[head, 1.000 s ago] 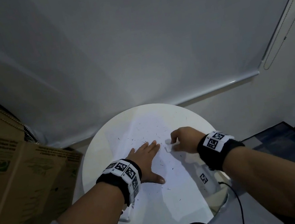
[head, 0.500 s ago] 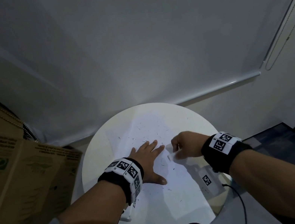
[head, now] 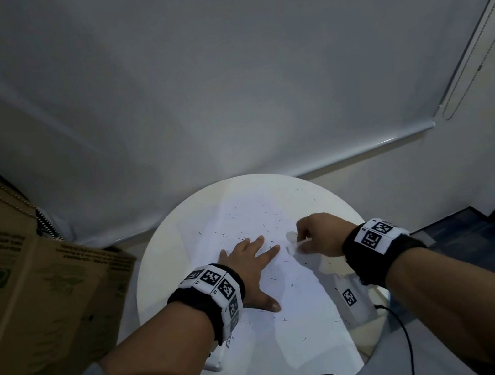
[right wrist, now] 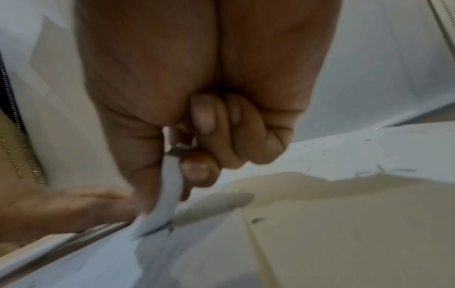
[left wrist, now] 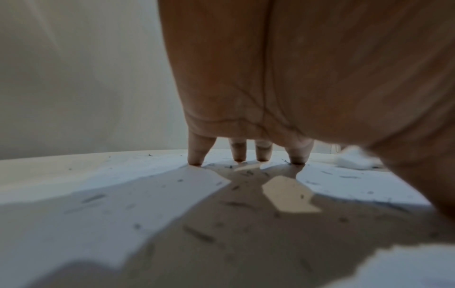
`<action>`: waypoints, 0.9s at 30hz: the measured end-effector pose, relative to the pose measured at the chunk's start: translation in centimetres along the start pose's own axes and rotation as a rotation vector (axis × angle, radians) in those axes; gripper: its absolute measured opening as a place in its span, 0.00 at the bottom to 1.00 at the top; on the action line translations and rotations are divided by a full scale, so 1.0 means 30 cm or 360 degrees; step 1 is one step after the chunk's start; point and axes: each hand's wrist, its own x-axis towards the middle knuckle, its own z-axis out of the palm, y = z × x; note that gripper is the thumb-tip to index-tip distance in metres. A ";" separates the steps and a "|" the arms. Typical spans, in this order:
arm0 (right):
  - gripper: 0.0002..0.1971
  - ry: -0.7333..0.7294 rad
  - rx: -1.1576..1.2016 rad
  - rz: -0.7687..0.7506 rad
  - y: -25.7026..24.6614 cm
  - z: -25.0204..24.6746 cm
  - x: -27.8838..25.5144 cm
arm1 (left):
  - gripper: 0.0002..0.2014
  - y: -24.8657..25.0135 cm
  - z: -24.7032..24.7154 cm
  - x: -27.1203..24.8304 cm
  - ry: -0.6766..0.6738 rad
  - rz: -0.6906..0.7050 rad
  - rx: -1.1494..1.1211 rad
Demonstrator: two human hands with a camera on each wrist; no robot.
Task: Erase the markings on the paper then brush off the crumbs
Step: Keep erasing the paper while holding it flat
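Paper (head: pixel 295 317) lies in the middle of the round table (head: pixel 157 285), my left hand (head: pixel 250 269) flat with fingers spread to stop sliding, while my right hand (head: pixel 321 237) pinches its right edge to lift the crumbs (head: pixel 245 220) off.

Cannot make out, through motion blur in the right wrist view, whether the pale strip (right wrist: pixel 169 187) pinched by the right hand (right wrist: pixel 197 124) is the paper's edge or an eraser, nor read the print on the cardboard box (head: pixel 26 292), cut off at left.
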 end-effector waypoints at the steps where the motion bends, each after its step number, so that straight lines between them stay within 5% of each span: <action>1: 0.09 0.0029 -0.0013 0.0007 0.000 -0.001 0.001 | 0.56 -0.001 0.001 0.000 0.0001 -0.0002 -0.0001; 6: 0.07 -0.0353 0.0148 -0.0106 -0.014 0.017 -0.036 | 0.57 0.001 0.002 -0.002 0.0014 -0.0003 0.0011; 10: 0.09 -0.0022 -0.0030 -0.0023 -0.007 0.005 -0.005 | 0.57 0.001 0.000 0.003 0.0002 -0.0007 0.0012; 15: 0.08 -0.0308 -0.0071 -0.0175 -0.033 0.027 -0.032 | 0.57 0.004 0.001 -0.002 0.0025 -0.0009 0.0010; 20: 0.10 0.0029 -0.0126 -0.0039 -0.022 -0.001 0.013 | 0.57 0.002 0.002 0.000 0.0003 -0.0023 0.0004; 25: 0.05 -0.0328 0.0070 -0.0197 -0.039 0.037 -0.020 | 0.57 0.001 0.008 0.004 0.0029 -0.0023 -0.0011; 27: 0.07 -0.0223 0.0029 -0.0149 -0.033 0.028 0.000 | 0.57 0.002 0.007 0.004 0.0020 -0.0024 -0.0011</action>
